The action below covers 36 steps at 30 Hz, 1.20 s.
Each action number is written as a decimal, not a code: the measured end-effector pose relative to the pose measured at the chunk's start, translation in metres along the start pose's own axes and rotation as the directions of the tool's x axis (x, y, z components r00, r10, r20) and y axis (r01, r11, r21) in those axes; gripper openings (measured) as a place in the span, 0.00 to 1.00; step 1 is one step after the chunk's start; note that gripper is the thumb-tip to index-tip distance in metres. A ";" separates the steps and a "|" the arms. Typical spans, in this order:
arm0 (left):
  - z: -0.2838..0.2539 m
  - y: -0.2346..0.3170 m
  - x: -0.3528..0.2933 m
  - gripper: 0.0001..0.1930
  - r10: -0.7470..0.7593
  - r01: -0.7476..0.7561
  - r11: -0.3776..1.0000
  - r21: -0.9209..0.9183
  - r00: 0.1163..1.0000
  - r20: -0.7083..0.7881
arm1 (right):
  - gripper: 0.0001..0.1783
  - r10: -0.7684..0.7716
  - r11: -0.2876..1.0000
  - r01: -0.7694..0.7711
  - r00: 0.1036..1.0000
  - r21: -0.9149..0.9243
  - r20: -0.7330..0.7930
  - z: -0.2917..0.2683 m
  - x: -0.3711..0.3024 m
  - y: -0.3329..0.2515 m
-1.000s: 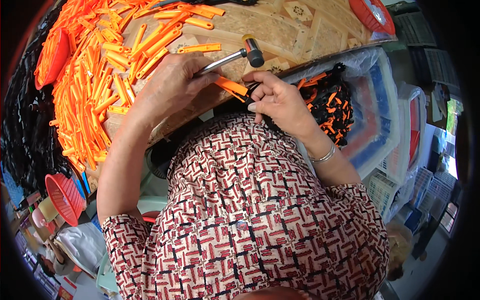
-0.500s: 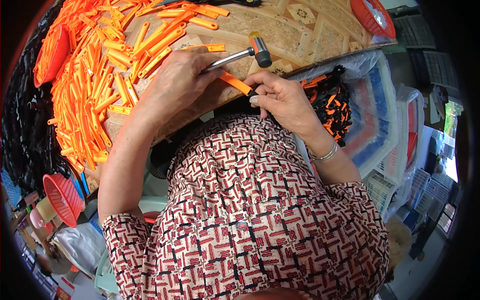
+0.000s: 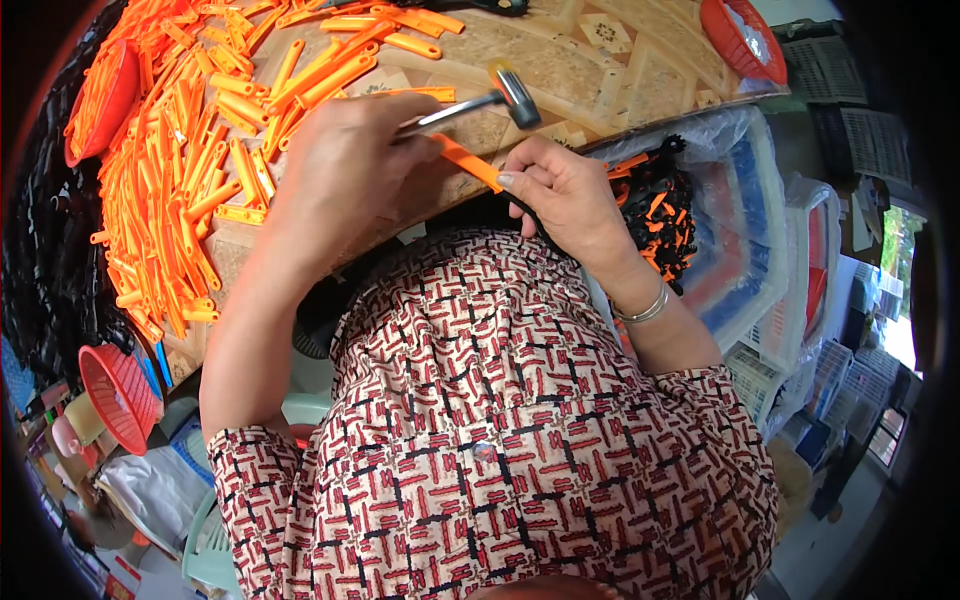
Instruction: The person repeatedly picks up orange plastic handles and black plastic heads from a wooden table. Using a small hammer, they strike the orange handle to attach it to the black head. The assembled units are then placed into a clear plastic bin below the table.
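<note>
My left hand [image 3: 345,160], blurred by motion, is closed round a small hammer [image 3: 516,98] with a black and yellow head, which points to the right. Below the hammer, a slim orange plastic handle [image 3: 466,161] slants down from the left fingers to my right hand [image 3: 575,205]. The right thumb and forefinger pinch its lower end. A dark piece shows under those fingers, its shape mostly hidden. Both hands are above the table's near edge, and the left one is beside a big heap of orange handles [image 3: 165,215].
Red baskets stand on the patterned table [image 3: 560,50]: one at far left [image 3: 105,110], one at far right [image 3: 745,45]. Black pieces [image 3: 50,200] line the left edge. Right of my hand, a plastic-lined container [image 3: 745,220] holds black and orange pieces [image 3: 660,215]. Another red basket [image 3: 120,395] sits lower left.
My left hand has shifted slightly left and up, with the hammer tilting a little. The right thumb now covers the orange handle's lower end, where a black part showed before.
</note>
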<state>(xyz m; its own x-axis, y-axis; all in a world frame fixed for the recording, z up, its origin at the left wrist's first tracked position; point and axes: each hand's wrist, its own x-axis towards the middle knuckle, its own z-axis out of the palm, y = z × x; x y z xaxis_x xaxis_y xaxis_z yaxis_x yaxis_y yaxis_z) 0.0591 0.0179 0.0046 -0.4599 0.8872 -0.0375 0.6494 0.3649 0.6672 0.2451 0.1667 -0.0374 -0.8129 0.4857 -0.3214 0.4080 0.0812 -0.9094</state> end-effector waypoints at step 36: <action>0.025 -0.001 -0.076 0.24 0.330 -0.256 0.944 0.210 0.783 -0.528 | 0.10 0.020 0.956 -0.040 0.997 0.291 0.071 0.004 0.007 0.008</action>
<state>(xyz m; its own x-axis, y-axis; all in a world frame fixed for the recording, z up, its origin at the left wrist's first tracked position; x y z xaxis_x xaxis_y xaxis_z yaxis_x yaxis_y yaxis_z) 0.1085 -0.0431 -0.0123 -0.4653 0.6657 0.5834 0.8579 0.1766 0.4826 0.2414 0.1676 -0.0480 -0.8319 0.4243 -0.3576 0.3015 -0.1954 -0.9332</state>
